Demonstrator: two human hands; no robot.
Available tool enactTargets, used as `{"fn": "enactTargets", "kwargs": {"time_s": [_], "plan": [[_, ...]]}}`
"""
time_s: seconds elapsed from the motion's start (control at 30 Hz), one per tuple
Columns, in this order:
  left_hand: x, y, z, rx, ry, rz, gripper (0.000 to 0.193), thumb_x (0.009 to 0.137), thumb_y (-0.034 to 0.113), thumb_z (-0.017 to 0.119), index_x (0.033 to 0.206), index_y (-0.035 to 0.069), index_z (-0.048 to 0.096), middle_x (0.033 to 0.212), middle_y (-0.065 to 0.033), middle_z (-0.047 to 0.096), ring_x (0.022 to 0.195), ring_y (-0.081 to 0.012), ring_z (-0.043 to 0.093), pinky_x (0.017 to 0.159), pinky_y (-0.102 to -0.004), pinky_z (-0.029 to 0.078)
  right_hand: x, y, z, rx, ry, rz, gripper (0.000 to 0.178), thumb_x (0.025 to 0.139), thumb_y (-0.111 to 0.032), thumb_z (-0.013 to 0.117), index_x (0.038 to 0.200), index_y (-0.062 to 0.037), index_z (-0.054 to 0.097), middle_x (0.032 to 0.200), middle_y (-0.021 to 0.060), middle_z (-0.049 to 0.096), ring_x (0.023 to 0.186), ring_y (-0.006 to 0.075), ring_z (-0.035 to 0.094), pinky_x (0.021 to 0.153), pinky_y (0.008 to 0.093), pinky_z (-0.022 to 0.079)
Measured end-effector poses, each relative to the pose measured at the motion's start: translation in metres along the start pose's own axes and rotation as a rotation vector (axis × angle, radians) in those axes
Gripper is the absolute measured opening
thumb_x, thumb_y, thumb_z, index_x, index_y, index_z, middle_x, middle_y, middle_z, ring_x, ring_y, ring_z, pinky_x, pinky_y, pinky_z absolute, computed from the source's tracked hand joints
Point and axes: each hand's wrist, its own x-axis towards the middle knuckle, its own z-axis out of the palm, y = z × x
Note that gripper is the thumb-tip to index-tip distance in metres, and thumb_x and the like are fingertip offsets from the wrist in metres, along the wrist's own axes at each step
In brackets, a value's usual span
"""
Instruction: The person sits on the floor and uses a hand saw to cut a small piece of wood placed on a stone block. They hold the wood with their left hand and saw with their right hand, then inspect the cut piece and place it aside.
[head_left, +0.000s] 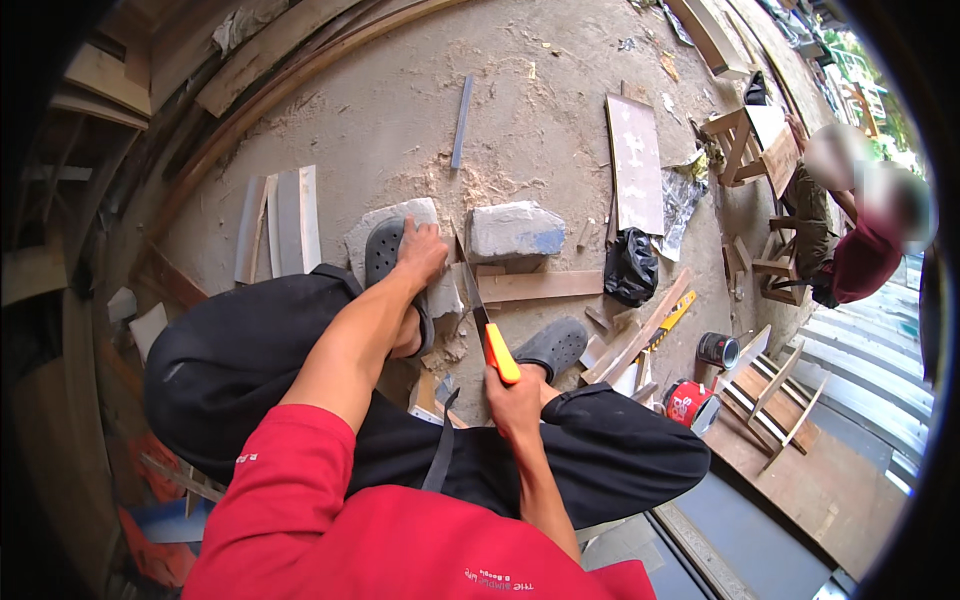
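Note:
My right hand (513, 403) is closed around the orange and yellow handle of a handsaw (477, 308). Its thin blade points away from me, passing between two pale concrete blocks. My left hand (425, 252) presses down beside the toe of my left grey clog (382, 250), fingers bent. What lies under those fingers is hidden. That clog rests on the left concrete block (408, 210). To the right of the blade is the other block (517, 230), with a bluish patch. A wooden board (540, 286) lies just nearer than it, left of a black plastic bag (631, 267).
Cut boards (292, 222) stand at the left. A narrow grey strip (462, 122) and a wide panel (635, 165) lie on the dusty floor. Right of my foot are a yellow tool (672, 318), a red can (690, 405) and a dark can (717, 349). Another person (862, 250) sits at far right.

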Motion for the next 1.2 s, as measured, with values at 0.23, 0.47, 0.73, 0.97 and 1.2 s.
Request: {"fn": "enactTargets", "kwargs": {"time_s": [0.23,0.47,0.73,0.97,1.2], "plan": [[-0.009,0.007,0.001,-0.005,-0.047,-0.018,0.029,0.082,0.027,0.066,0.103,0.009,0.074,0.115,-0.013,0.063,0.114,-0.0293,0.058,0.107,-0.0617,0.024,-0.057,0.001,-0.013,0.11,0.156,-0.304,0.018,0.085,-0.015,0.065,0.08,0.0023,0.063,0.069,0.0224,0.062,0.067,0.0394,0.065,0.06,0.0439,0.048],[-0.004,0.001,-0.006,-0.027,-0.026,-0.038,0.025,0.084,0.023,0.064,0.102,0.01,0.075,0.116,-0.0131,0.062,0.116,-0.0291,0.056,0.108,-0.0615,0.022,-0.026,0.004,0.002,-0.041,0.154,-0.385,0.018,0.086,-0.013,0.062,0.078,0.0026,0.062,0.067,0.0232,0.06,0.065,0.0406,0.063,0.058,0.0437,0.047],[-0.002,0.002,-0.01,-0.023,0.009,-0.022,0.034,0.079,0.029,0.07,0.102,0.004,0.073,0.111,-0.0134,0.064,0.112,-0.0292,0.058,0.106,-0.0604,0.027,-0.005,0.021,0.012,-0.025,0.101,-0.252,0.014,0.084,-0.011,0.065,0.081,0.0026,0.064,0.068,0.023,0.061,0.065,0.0374,0.065,0.059,0.0421,0.048],[-0.002,0.001,-0.012,-0.014,0.003,-0.024,0.029,0.08,0.023,0.067,0.101,0.004,0.073,0.11,-0.0136,0.064,0.111,-0.0291,0.059,0.106,-0.0611,0.027,-0.017,0.03,0.016,0.051,0.093,-0.288,0.016,0.084,-0.011,0.064,0.076,0.0027,0.059,0.064,0.0237,0.055,0.057,0.0368,0.061,0.056,0.0427,0.045],[-0.001,0.006,-0.017,-0.019,-0.01,-0.008,0.029,0.08,0.023,0.068,0.1,0.003,0.073,0.11,-0.014,0.064,0.112,-0.0305,0.059,0.105,-0.0605,0.027,-0.052,0.046,-0.008,0.128,0.205,-0.437,0.02,0.086,-0.01,0.063,0.075,0.005,0.059,0.063,0.0219,0.058,0.053,0.0349,0.057,0.055,0.041,0.044]]}}
